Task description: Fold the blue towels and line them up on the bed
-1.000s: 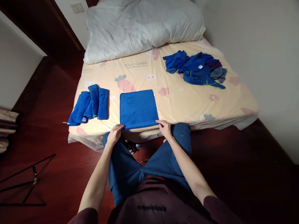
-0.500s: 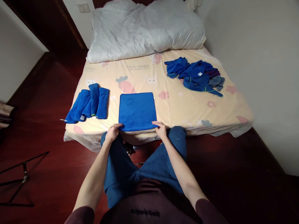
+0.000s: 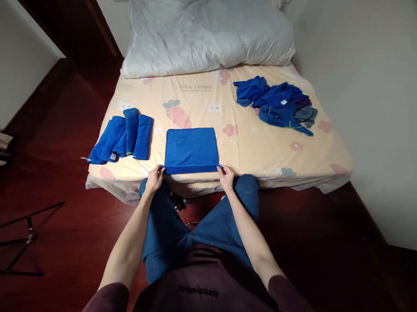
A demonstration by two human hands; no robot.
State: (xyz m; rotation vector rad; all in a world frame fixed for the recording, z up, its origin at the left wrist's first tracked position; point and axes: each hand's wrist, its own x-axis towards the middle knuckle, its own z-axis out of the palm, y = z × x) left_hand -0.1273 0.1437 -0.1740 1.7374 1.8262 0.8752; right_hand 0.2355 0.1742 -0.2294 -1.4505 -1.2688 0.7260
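A blue towel [image 3: 190, 148] lies flat near the front edge of the bed [image 3: 250, 144]. My left hand [image 3: 155, 178] pinches its near left corner. My right hand [image 3: 226, 175] pinches its near right corner. The near edge is lifted a little and turned up off the sheet. To the left lie several folded blue towels [image 3: 124, 141] side by side. A heap of unfolded blue cloths [image 3: 275, 103] sits at the right of the bed.
A white duvet [image 3: 205, 30] is bunched at the head of the bed. A wall runs along the right side. Dark wood floor surrounds the bed, with a black stand [image 3: 20, 240] lying at the left. My knees press against the bed's front edge.
Both hands have closed on the towel's near corners and raised its near edge, so the towel looks shorter. The camera has tilted slightly.
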